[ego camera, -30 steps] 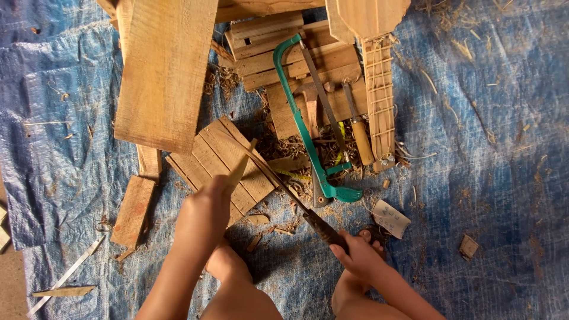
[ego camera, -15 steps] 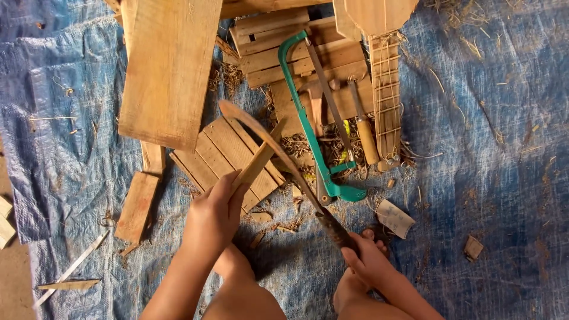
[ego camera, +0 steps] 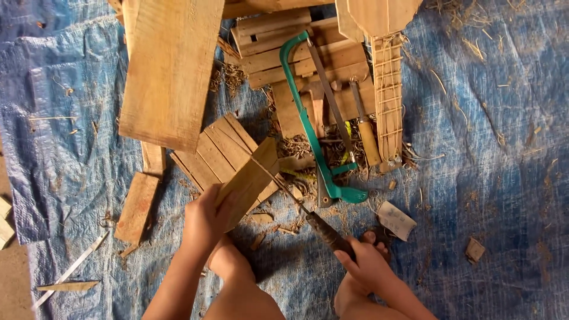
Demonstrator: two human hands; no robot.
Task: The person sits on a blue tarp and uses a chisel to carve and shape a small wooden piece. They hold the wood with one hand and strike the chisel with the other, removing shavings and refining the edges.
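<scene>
Two hands are busy: the left hand (ego camera: 204,222) grips a wood piece (ego camera: 249,181), the right hand (ego camera: 367,264) clutches a knife (ego camera: 323,231) on it.

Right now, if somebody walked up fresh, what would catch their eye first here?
Probably the green-framed hacksaw lying on a stack of wooden slats at top centre, vivid against the blue tarp. Below it, the left hand holds a flat wooden piece while the right hand grips a dark-handled knife laid against its edge.

Top edge cuts off the wide plank (ego camera: 172,65).
</scene>
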